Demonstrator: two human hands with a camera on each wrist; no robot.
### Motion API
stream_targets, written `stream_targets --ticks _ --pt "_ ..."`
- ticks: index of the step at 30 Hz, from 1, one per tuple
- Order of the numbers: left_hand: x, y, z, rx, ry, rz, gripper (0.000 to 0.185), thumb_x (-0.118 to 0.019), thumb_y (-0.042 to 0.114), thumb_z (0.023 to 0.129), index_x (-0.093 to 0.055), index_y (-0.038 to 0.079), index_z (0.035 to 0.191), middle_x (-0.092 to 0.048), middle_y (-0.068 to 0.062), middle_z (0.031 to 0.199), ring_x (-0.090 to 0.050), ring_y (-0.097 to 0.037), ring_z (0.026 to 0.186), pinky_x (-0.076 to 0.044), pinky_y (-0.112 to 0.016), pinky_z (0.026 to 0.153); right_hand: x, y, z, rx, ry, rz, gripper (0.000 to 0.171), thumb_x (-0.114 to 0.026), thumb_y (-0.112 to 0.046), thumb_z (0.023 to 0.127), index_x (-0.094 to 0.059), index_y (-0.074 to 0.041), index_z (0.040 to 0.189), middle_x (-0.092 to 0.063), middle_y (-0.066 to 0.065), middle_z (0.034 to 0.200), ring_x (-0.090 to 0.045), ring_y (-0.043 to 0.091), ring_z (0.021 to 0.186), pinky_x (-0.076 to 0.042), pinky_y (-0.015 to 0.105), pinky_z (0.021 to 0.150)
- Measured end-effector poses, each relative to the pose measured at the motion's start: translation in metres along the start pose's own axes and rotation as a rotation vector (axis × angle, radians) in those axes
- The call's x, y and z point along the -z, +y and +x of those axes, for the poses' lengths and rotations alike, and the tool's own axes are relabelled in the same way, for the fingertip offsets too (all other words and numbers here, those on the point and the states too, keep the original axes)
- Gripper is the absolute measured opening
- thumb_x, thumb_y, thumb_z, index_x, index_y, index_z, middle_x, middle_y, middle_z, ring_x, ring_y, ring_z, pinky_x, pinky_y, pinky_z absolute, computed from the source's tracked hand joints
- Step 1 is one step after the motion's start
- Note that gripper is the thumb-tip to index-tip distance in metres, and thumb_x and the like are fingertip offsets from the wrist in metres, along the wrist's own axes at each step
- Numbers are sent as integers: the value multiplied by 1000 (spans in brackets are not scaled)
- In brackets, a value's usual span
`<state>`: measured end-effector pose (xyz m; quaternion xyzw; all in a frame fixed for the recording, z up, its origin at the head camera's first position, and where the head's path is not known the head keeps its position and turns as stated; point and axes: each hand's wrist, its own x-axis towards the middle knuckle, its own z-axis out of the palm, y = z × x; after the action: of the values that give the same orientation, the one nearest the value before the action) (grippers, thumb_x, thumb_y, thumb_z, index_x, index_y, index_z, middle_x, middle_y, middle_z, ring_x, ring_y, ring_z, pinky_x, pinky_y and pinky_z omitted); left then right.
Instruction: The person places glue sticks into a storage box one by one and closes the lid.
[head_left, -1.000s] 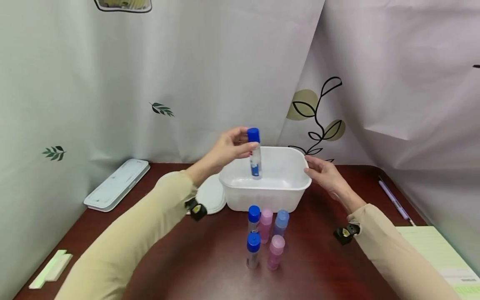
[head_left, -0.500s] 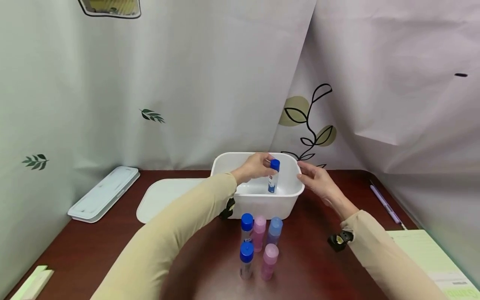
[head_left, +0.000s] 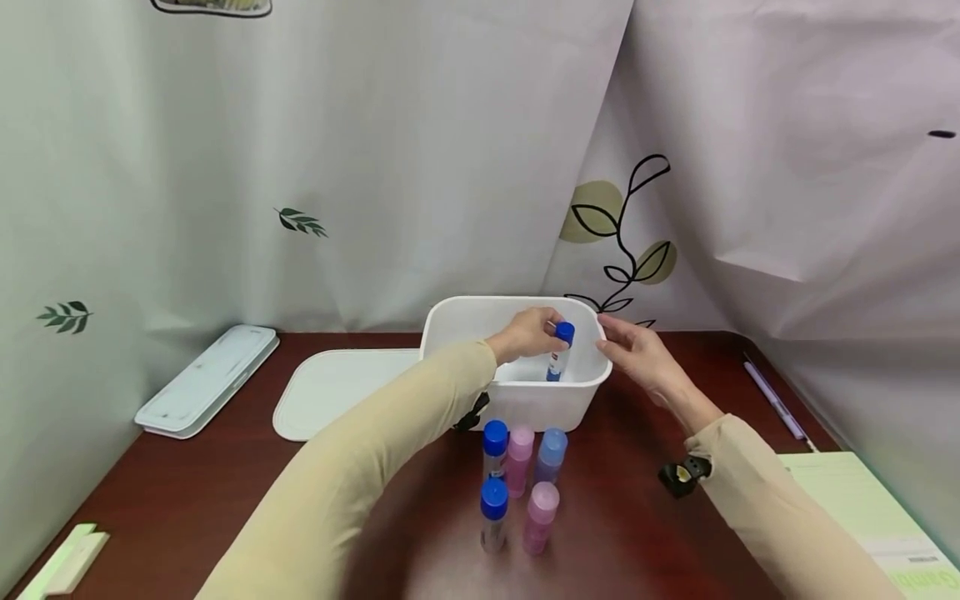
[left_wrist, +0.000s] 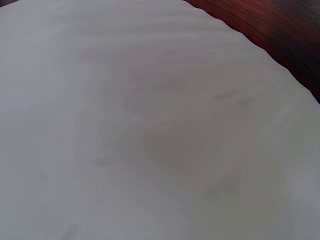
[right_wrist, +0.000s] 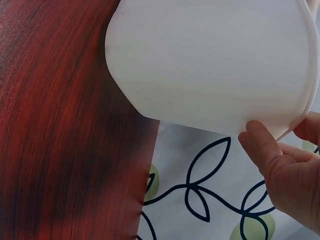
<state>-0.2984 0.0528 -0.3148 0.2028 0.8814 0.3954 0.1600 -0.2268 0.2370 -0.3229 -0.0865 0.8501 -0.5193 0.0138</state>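
Note:
My left hand (head_left: 529,332) pinches a blue-capped glue stick (head_left: 557,365) near its cap, inside the right end of a white plastic bin (head_left: 528,404). The stick leans slightly, and its lower end is hidden behind the bin's front rim. At the bin's right corner my right hand (head_left: 637,354) grips the rim; in the right wrist view its thumb (right_wrist: 260,137) lies on the outer wall. Several more glue sticks stand upright before the bin: blue-capped (head_left: 493,500), pink (head_left: 542,517) and light blue (head_left: 552,454). A pale blurred surface fills most of the left wrist view.
Left of the bin lies a flat white lid (head_left: 337,392). A pale pencil case (head_left: 210,379) rests farther left, and light green blocks (head_left: 67,562) sit at the left front. On the right are a purple pen (head_left: 776,400) and a green notepad (head_left: 855,500). Curtains stand behind.
My left hand has carried the glue stick from above the bin down into it and toward its right end. My right hand has stayed at the rim. The head view has shifted slightly.

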Motion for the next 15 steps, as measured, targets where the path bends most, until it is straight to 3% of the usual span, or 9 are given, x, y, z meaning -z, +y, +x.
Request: stream_targets --ticks 9,15 --pt "0 4 1 -7 -47 4 42 -65 15 89 -52 4 127 -61 -14 122 -60 -23 109 -50 -31 94 0 1 1 13 -5 20 54 -49 -8 97 -27 5 145 -39 31 140 -49 42 120 -47 39 94" --pt "16 12 -11 -38 -63 -12 55 -65 17 89 -43 7 139 -53 -14 135 -51 -23 124 -45 -33 100 0 1 1 9 -8 31 53 -47 -7 98 -26 5 145 -37 31 141 -46 42 123 -44 42 96"
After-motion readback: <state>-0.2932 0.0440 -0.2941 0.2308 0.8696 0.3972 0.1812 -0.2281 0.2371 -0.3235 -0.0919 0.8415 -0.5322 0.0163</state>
